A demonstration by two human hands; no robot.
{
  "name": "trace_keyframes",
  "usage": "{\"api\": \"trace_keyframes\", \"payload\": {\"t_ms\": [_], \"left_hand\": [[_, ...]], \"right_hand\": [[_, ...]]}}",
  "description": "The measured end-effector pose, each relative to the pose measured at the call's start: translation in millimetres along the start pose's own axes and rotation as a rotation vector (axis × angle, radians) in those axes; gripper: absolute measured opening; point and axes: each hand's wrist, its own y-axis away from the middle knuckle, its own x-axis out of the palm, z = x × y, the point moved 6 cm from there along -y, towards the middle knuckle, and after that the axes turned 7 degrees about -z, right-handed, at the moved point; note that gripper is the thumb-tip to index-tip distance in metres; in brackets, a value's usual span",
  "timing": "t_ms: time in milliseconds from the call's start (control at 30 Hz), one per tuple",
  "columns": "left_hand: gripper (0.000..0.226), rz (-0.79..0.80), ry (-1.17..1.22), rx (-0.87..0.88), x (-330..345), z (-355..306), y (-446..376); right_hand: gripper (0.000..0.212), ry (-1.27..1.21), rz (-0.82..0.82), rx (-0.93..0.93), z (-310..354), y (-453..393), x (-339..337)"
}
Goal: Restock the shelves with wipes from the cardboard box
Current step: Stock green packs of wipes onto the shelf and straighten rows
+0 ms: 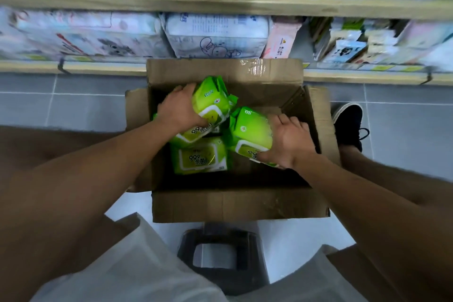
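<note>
An open cardboard box stands on the floor in front of me, with green wipes packs inside. My left hand grips a green pack at the box's upper left, lifted above the others. My right hand grips a second green pack on the right side of the box. A third green pack lies flat on the box bottom between my arms. The low shelf runs just beyond the box.
The low shelf holds white and pink tissue packs and small packets to the right. An upper shelf carries yellow price tags. My foot in a dark shoe is right of the box. A dark stool sits under me.
</note>
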Motion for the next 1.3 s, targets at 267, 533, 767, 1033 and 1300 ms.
{"api": "trace_keyframes", "payload": {"t_ms": [267, 533, 767, 1033, 1300], "left_hand": [[0.089, -0.188, 0.167, -0.01, -72, -14, 49], [0.095, -0.409, 0.15, 0.011, -147, 7, 89], [0.093, -0.538, 0.235, -0.064, -199, 57, 100], [0.088, -0.682, 0.311, -0.178, -248, 133, 100], [0.092, -0.772, 0.421, -0.259, -277, 185, 63]], "right_hand": [[0.101, -0.034, -0.184, 0.069, 16, 37, -51], [0.101, -0.072, -0.309, 0.09, 46, 53, -95], [0.103, -0.108, -0.345, 0.071, 93, 27, -135], [0.097, -0.114, -0.434, 0.03, 165, -34, -184], [0.094, -0.124, -0.553, -0.044, 251, -109, -233]]}}
